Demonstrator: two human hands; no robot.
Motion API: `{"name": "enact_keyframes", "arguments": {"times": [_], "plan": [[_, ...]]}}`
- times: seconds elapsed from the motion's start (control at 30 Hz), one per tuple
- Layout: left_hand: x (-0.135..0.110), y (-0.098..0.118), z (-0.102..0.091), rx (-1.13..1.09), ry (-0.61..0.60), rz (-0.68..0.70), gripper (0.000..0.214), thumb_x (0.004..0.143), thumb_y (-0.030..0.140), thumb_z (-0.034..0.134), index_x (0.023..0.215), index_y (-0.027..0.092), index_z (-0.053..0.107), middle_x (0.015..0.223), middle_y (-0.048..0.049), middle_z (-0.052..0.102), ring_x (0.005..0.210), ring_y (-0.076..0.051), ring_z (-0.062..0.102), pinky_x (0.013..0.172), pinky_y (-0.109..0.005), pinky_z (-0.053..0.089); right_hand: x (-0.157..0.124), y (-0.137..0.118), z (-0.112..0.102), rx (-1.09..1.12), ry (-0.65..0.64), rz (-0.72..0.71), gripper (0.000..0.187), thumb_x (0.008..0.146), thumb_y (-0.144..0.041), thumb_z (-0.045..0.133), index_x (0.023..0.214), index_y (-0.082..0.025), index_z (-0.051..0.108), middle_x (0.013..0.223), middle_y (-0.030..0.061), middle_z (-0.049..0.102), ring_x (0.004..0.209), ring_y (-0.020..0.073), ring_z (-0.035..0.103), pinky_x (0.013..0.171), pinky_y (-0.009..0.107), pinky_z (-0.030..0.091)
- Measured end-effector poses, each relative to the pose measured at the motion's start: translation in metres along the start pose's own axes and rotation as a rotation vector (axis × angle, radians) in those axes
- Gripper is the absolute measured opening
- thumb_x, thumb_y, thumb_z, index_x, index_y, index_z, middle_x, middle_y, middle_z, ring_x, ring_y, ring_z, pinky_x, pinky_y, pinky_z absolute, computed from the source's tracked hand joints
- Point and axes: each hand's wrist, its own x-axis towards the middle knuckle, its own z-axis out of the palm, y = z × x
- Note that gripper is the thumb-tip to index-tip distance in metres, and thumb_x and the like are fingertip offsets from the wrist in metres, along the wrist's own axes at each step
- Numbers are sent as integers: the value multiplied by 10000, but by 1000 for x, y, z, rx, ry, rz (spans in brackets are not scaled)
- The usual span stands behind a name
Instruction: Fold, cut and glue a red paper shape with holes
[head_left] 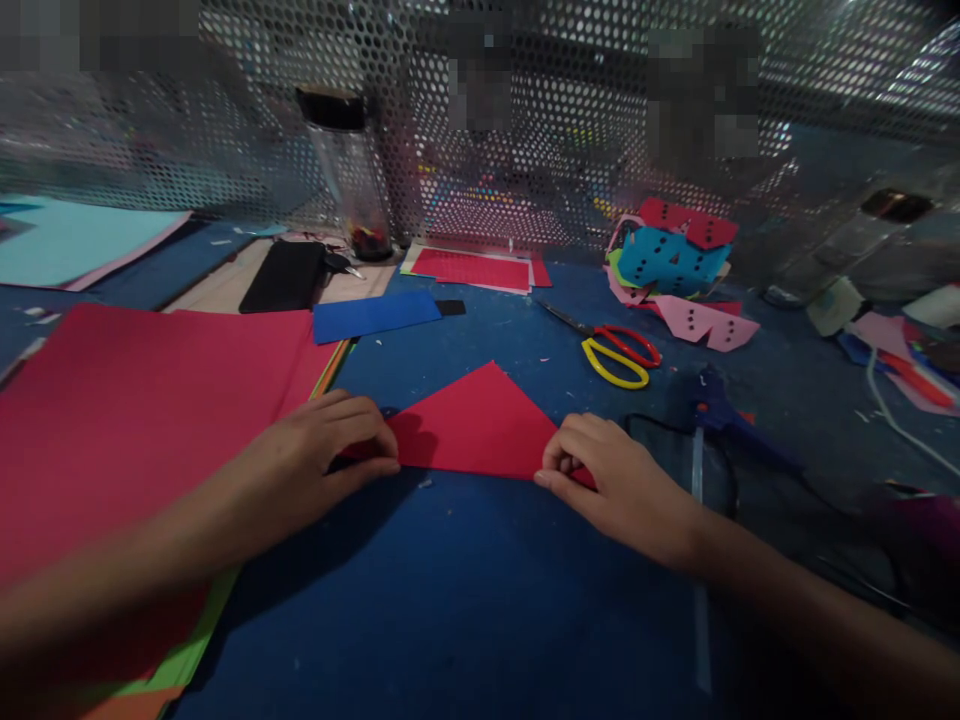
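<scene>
A red sheet of paper (476,425), folded to a triangle with its peak pointing away from me, lies on the blue table (450,600). My left hand (337,440) pinches its left corner between thumb and fingers. At the right corner, my right hand (600,465) grips the paper the same way, and a bit of red shows beneath the palm. The long straight edge faces me. Both corner tips are partly hidden by the fingers.
Left lies a stack of coloured paper (150,400). Beyond are a blue strip (379,316), a black phone (281,277), a bottle (349,180) and red cut sheets (472,268). Scissors (607,345), a glue gun (739,425) with cord, and dotted paper pieces (671,255) lie right.
</scene>
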Motion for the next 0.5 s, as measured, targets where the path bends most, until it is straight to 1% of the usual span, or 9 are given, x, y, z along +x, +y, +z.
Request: {"name": "enact_keyframes", "arguments": {"times": [0.07, 0.2, 0.37, 0.5], "plan": [[1, 2, 4, -6, 34, -17, 219, 996, 380, 523, 911, 231, 661, 975, -12, 665, 950, -190, 579, 783, -293, 470, 0, 0, 0, -4, 1, 1, 142, 956, -304, 626, 841, -222, 611, 897, 8, 635, 866, 181, 548, 791, 336, 366], [2, 5, 9, -26, 100, -33, 262, 942, 480, 595, 863, 238, 659, 924, -27, 671, 898, -212, 578, 737, -316, 470, 0, 0, 0, -6, 6, -1, 144, 954, -305, 629, 841, -218, 612, 892, 10, 634, 861, 179, 547, 792, 336, 366], [4, 9, 14, 12, 123, -60, 304, 959, 504, 551, 834, 240, 636, 887, -34, 665, 871, -225, 566, 707, -334, 452, 0, 1, 1, 2, 10, -3, 143, 958, -313, 625, 851, -219, 614, 896, 4, 628, 855, 172, 540, 797, 337, 362], [3, 8, 17, 24, 131, -93, 296, 943, 525, 563, 855, 250, 627, 901, -26, 663, 877, -228, 564, 679, -328, 441, 0, 0, 1, -1, 14, 5, 164, 966, -327, 615, 842, -220, 608, 889, 1, 624, 851, 172, 532, 792, 339, 358]]}}
